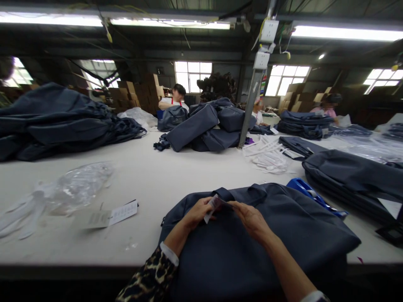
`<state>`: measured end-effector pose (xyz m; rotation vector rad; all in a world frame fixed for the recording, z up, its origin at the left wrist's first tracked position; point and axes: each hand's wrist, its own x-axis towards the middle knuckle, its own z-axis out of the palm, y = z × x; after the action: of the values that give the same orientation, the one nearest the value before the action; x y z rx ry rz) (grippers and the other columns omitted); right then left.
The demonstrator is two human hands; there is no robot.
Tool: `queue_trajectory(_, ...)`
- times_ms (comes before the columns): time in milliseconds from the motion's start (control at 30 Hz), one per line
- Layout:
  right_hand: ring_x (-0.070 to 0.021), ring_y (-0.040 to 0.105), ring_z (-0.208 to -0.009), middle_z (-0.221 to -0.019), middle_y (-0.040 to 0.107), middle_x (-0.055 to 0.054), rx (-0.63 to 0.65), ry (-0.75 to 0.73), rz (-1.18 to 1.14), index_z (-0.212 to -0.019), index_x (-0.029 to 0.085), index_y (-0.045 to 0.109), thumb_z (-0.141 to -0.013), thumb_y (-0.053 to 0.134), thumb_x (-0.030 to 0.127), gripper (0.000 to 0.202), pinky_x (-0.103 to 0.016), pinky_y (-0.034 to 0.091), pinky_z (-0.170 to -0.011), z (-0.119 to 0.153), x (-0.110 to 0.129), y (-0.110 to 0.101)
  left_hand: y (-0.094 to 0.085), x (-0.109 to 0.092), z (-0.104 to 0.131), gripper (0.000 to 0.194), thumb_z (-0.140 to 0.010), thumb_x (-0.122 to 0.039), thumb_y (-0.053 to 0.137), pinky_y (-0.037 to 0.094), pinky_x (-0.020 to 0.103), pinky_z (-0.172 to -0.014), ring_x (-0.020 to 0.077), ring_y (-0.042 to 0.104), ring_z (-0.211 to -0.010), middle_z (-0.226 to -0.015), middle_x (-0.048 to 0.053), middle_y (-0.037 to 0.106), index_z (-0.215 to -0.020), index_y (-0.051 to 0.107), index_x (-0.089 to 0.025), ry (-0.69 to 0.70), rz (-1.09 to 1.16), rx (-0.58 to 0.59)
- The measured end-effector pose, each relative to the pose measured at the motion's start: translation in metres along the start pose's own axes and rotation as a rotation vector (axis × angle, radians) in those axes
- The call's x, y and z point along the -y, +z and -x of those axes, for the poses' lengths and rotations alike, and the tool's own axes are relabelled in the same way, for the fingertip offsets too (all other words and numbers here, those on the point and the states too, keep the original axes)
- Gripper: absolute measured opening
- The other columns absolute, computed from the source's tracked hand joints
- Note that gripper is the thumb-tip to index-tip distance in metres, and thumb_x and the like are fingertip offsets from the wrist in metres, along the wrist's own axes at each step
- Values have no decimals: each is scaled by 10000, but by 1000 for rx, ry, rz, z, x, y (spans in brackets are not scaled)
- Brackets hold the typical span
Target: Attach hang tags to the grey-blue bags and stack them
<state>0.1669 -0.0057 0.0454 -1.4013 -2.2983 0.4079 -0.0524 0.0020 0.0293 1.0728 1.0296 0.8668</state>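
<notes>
Table (141,167): white, broad, runs across the view. Left heap (56,121): dark blue bags, piled at the table's far left. Bag (226,256): dark blue, lies at the near edge in front of the wearer, handles on its upper side, body slightly creased. Middle heap (195,128): similar bags, beyond the bag, beside a grey post (250,102). Right stack (349,172): flat dark bags, to the right of the bag. Three people are seen beyond the table: one (174,100) behind the middle heap, two farther right.

Clear plastic (83,182) lies crumpled on the left; white strips (272,157) lie right of the post. A blue tool (315,197), type not clear, sits against the bag's far right side.

Left hand (200,212): over the bag's upper part, fingers closed on a small printed label (212,205). Right hand (250,216): fingers together and reaching to the label's dark right end; whether they grip it cannot be told. Two tags, one grey (97,219), one white (124,212), lie on the table left of the bag.
</notes>
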Motion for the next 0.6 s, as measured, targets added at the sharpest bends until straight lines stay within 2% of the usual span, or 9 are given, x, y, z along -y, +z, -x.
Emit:
queue_trajectory(133, -161, 657, -884, -1006, 697, -18, 103, -69, -53, -1261, 340, 624, -965, 394, 281, 379, -265, 513, -803, 1, -6, -6, -18, -18, 0, 339, -634, -251, 554, 535, 265, -563, 277, 698, -915, -953, 84, 724, -954, 630, -169, -56, -204, -58)
queue_trajectory(300, -157, 612, -960, -1057, 655, -15, 176, -121, 133, -1331, 393, 553, -947, 406, 184, 461, -254, 491, -822, 1, 3, 1, -36, -33, -3, 222, -606, -258, 523, 451, 209, -484, 218, 688, -751, -746, 36, 698, -800, 593, -176, -14, -303, -154)
queue_trajectory(433, -199, 560, -1049, -1164, 608, -55, 216, -136, 333, -1376, 420, 494, -928, 423, 131, 537, -267, 493, -781, 1, 10, 6, -39, -43, 2, 259, -607, -261, 516, 451, 227, -476, 231, 688, -730, -752, 45, 706, -819, 634, -169, -34, -335, -80)
queue_trajectory(600, -227, 540, -1063, -1206, 580, -84, 226, -130, 417, -1398, 413, 467, -941, 440, 159, 524, -265, 489, -736, 1, 19, 12, -36, -53, 11, 295, -637, -281, 563, 453, 221, -475, 234, 645, -776, -753, 54, 689, -865, 692, -146, -25, -410, -24)
